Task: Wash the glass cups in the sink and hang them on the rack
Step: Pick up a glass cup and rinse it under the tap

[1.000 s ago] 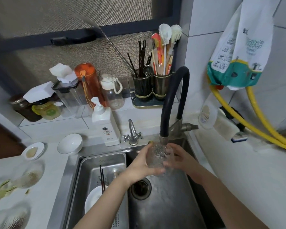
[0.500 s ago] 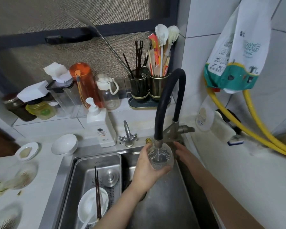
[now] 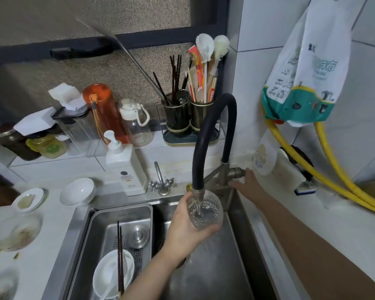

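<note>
Rinsing step in hand: 1 glass cup (image 3: 205, 212) held upright under the steel nozzle of the black gooseneck faucet (image 3: 212, 144), over the right basin of the steel sink (image 3: 243, 215), water streaming into it and pooling at the bottom. Likely early in the task, with no hanging rack in view anywhere.

Left hand (image 3: 187, 227) wrapped round the cup from the left, palm against its side, fingers curled under the base and thumb up near the rim; firm grasp, forearm rising from the bottom edge of the view. Right hand (image 3: 248, 184) stretched forward and to the right, arm nearly straight along the sink's right rim, fingers laid on or round the faucet lever (image 3: 236, 172); too blurred to say whether closed round it or merely resting on it.

Next move, by judgement: shut off or trim the flow at the lever, swirl and tip out the water, then carry the cup to a rack still to be found. Wet glass, so a secure hold needed and no knock against the nozzle just above the rim.

Left basin taken by a steel drain tray (image 3: 121, 226) with a white bowl (image 3: 113, 276) and dark chopsticks (image 3: 120, 260).
</note>
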Available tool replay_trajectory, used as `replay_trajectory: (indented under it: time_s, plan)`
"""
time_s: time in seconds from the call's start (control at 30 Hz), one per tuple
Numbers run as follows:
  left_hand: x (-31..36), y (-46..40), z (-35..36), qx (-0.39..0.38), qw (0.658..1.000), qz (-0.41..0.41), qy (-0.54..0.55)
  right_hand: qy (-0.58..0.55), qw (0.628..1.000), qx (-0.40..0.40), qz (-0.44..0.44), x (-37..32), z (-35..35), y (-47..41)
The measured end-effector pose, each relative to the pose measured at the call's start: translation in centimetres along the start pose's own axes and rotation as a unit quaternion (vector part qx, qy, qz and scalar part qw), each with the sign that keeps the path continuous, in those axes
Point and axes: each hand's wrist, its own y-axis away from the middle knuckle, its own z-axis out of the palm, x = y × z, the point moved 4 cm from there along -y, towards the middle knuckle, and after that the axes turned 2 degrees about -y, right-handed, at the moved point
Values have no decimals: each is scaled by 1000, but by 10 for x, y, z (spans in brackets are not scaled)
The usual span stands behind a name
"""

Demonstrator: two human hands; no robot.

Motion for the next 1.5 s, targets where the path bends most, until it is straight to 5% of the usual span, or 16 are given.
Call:
replay_trajectory:
  time_s: [0.47,0.8,1.07,1.27,1.5]
  plan:
    - [-13,0,-1,-7,999,-32,-8,-33,997,23,-69,-7,7,23]
    - [-26,9,-9,-27,995,-81,53,-170,963,-180,-103,-2,63,161]
    - [-23,24,-16,-65,982,-141,103,-176,965,-58,-183,-30,74,193]
    - [-21,44,-30,-116,992,-17,-47,-103,988,32,-108,-43,71,202]
    - [-24,37,-49,-80,991,26,-105,-20,996,-38,-83,-39,78,206]
